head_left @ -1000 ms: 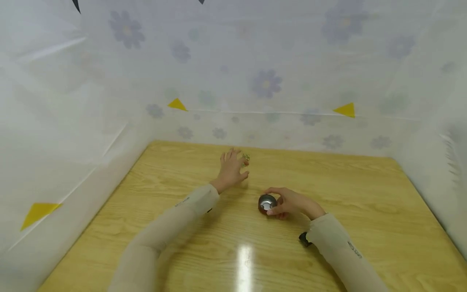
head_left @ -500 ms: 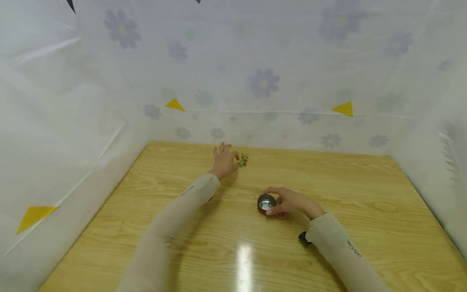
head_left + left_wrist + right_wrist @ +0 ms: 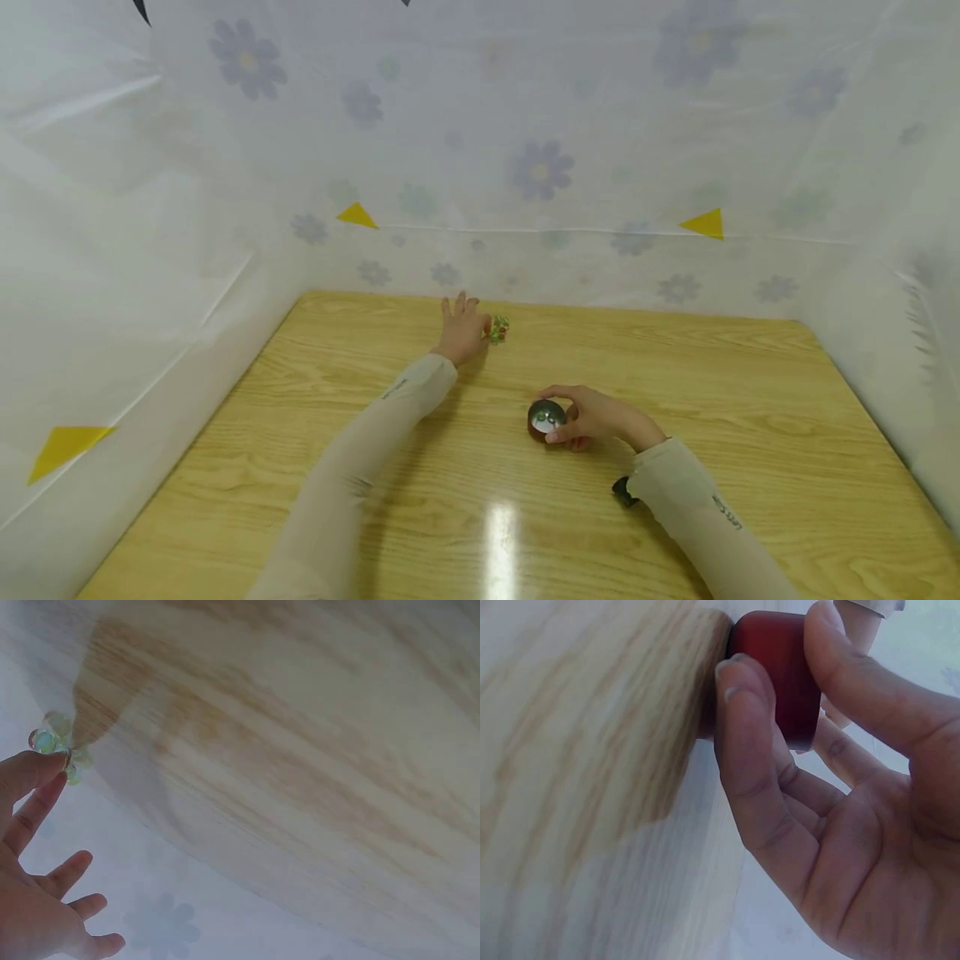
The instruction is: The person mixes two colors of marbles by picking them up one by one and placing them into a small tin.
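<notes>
My left hand (image 3: 461, 333) reaches to the far part of the wooden table (image 3: 675, 375), a little left of its middle. Its thumb and forefinger pinch a small cluster of clear, shimmering round beads (image 3: 46, 741), tinted green and red in the head view; the other fingers are spread. Nearer to me, my right hand (image 3: 596, 417) grips a small round object with a shiny silver top and dark rim (image 3: 545, 419). The right wrist view shows its smooth dark-red side (image 3: 780, 671), standing on the tabletop between thumb and fingers.
A pale plastic sheet with printed flowers (image 3: 543, 171) walls the table at the back and sides. Yellow triangles (image 3: 705, 223) mark the sheet. A black strap (image 3: 624, 492) shows at the right sleeve.
My left hand has shifted slightly left, and its thumb and forefinger have come together on the beads. The right hand stays on the round red object.
</notes>
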